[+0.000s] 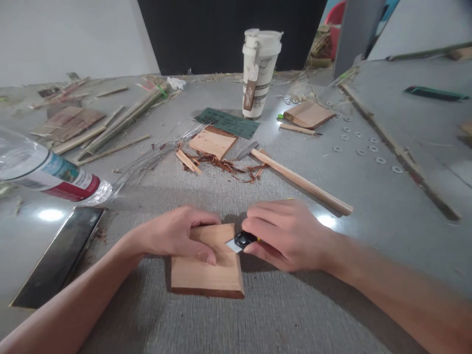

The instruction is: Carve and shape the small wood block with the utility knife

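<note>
A flat, pale wooden block [206, 278] lies in front of me on the grey textured table. My left hand [180, 231] grips it from the left, thumb across its top face and fingers curled over the far edge. In my right hand [282, 236], closed around its handle, is a utility knife [245, 240] with a black tip and a short exposed blade. The blade meets or sits just over the block's right edge; contact is hard to tell. Beyond the hands lie a smaller wooden piece [214, 142] with reddish bark shavings [221, 166] along its near side.
A wooden-handled tool [302, 179] lies beyond my right hand. A lidded paper cup [260, 73] stands behind green sandpaper [228, 123]. At left are a tilted plastic bottle [55, 169] and a black phone-like slab [59, 255]. Several washers [360, 152] lie scattered at right.
</note>
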Demonstrator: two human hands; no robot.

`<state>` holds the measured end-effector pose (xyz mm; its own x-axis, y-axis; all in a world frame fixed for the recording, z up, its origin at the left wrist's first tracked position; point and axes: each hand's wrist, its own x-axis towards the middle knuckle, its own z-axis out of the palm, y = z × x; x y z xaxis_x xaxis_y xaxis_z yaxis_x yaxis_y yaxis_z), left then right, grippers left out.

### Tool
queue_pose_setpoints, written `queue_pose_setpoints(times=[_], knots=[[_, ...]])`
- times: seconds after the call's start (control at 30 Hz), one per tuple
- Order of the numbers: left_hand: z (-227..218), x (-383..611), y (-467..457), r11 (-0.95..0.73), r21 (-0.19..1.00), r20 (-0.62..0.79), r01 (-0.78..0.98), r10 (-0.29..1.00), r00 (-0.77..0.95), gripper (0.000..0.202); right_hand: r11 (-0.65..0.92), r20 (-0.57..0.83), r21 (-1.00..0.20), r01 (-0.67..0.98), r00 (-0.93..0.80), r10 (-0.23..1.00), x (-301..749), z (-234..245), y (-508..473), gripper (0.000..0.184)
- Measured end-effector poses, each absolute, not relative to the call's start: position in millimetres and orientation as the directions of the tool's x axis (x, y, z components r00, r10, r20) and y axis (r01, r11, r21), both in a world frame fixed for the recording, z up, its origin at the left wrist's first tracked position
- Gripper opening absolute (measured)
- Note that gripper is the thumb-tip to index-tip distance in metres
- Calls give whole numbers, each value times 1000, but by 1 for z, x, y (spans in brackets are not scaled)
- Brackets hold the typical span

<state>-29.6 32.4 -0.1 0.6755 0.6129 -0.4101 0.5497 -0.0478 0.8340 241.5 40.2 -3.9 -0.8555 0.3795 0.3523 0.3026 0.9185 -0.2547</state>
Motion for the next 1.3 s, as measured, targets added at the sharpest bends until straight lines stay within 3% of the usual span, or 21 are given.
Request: queue_pose_setpoints(times=[0.37, 0.57, 0.67, 0.77, 0.97, 1.3], knots=[[-1, -29, 33, -96, 826, -391, 555, 612, 687, 48, 913, 324, -245, 325, -861, 393, 240, -4, 39, 46], [0, -31, 34, -76, 831, -411, 551, 583, 701, 44, 915, 391, -85, 394, -831, 394, 256, -2, 57, 41], [1, -32, 32, -67, 824, -440, 562, 549, 711, 44, 842, 468, -40, 538, -734, 492, 277, 1, 73, 24], [1, -32, 32, -88, 810, -438, 580, 566, 698, 45, 808, 510, -135, 573, -659, 553, 284, 5, 77, 18], [1, -31, 34, -95, 824, -412, 558, 575, 707, 45, 920, 350, -259, 296, -859, 374, 256, 6, 49, 38], [-1, -31, 33, -103, 800, -432, 591, 584, 687, 46, 919, 288, -253, 303, -883, 370, 246, -1, 39, 43]])
